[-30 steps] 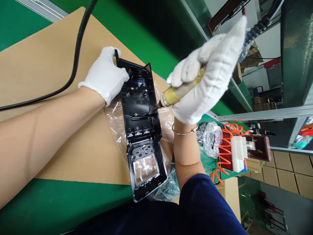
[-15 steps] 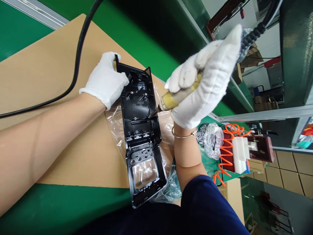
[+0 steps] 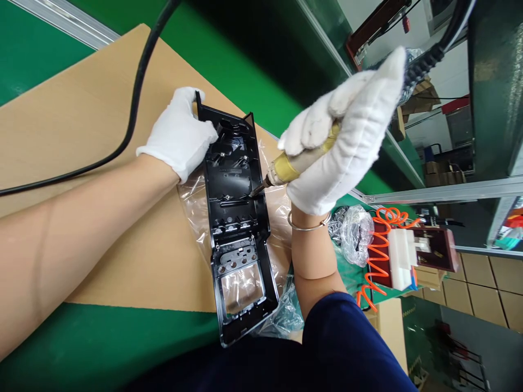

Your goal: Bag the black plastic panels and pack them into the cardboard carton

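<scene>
A long black plastic housing (image 3: 235, 182) lies with its hollow side up, showing ribs, screw posts and a rectangular window near its lower end. My left hand (image 3: 180, 133), in a white glove, grips its upper left edge, the thumb over the inside. Wrapped in my gloved right hand (image 3: 339, 136) is a corded electric screwdriver (image 3: 286, 167) with a yellowish body. Its bit slants down to the left into the housing, the tip near a post by the right wall. Whether the tip touches a screw I cannot tell.
Clear plastic film (image 3: 196, 209) lies beneath the housing, over a cardboard sheet (image 3: 163, 267) on the green bench (image 3: 134, 337). A black cable (image 3: 133, 109) crosses the left side. At right are a coiled orange hose (image 3: 379, 239) and a plastic-wrapped bundle (image 3: 356, 231).
Almost nothing differs. My left hand and the housing's upper end appear slightly further right, while the screwdriver stays at nearly the same spot.
</scene>
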`<state>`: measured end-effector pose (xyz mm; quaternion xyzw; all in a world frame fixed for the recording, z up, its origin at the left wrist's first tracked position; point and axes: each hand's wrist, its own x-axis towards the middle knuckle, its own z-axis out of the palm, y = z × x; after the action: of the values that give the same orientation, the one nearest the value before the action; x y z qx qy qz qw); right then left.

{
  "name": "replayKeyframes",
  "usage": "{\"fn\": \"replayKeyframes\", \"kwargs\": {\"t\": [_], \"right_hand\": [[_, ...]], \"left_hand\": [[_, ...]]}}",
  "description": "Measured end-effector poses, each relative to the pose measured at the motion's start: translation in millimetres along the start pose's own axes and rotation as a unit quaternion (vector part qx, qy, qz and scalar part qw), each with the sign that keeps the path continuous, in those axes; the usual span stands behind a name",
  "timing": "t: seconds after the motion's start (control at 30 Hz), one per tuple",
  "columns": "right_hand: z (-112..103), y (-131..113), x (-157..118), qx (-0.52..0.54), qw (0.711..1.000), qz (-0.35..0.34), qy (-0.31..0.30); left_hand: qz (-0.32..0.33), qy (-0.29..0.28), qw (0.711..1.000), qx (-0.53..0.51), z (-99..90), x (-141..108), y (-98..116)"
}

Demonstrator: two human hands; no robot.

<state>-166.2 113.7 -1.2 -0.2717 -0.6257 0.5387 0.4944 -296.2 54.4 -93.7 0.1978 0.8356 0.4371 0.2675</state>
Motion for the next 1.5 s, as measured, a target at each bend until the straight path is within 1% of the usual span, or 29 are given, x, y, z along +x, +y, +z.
{"fn": "replayKeyframes", "kwargs": {"t": [0.13, 0.33, 0.47, 0.63, 0.77, 0.9, 0.97, 1.1, 1.33, 1.43, 1.5], "right_hand": [[1, 1, 0, 0.007, 1.0, -0.012, -0.004], [2, -4, -3, -0.009, 1.0, 0.0, -0.012], [2, -4, -3, -0.016, 1.0, 0.005, -0.01], [1, -3, -3, -0.002, 1.0, -0.019, -0.007], [3, -8, -5, -0.013, 1.0, -0.008, -0.016], [6, -14, -10, -0.003, 0.999, -0.039, 0.005], [5, -12, -10, -0.003, 0.999, -0.047, 0.007], [2, -6, -5, -0.017, 0.999, -0.039, -0.009], [4, -8, -7, 0.018, 0.995, -0.093, -0.011], [8, -8, -10, 0.067, 0.988, -0.138, -0.01], [10, -6, -10, 0.086, 0.984, -0.153, -0.004]], "left_hand": [[-0.01, 0.002, 1.0, 0.015, -1.3, -2, 3], [-0.006, -0.004, 1.0, 0.022, -3.8, -5, 8], [-0.002, -0.006, 1.0, 0.017, -3.5, -5, 6], [0.004, -0.005, 1.0, 0.011, -2.1, -3, 2], [0.005, -0.005, 1.0, 0.001, -1.4, -2, 0], [0.01, -0.001, 1.0, -0.004, -1.7, -1, 0], [0.008, -0.004, 1.0, 0.002, -2.2, -2, 0], [0.008, 0.0, 1.0, 0.013, -3.2, -4, 3], [0.005, -0.004, 1.0, -0.002, -3.3, -5, 4], [0.006, 0.0, 1.0, 0.001, -3.3, -4, 4], [0.01, 0.001, 1.0, 0.001, -3.5, -4, 3]]}}
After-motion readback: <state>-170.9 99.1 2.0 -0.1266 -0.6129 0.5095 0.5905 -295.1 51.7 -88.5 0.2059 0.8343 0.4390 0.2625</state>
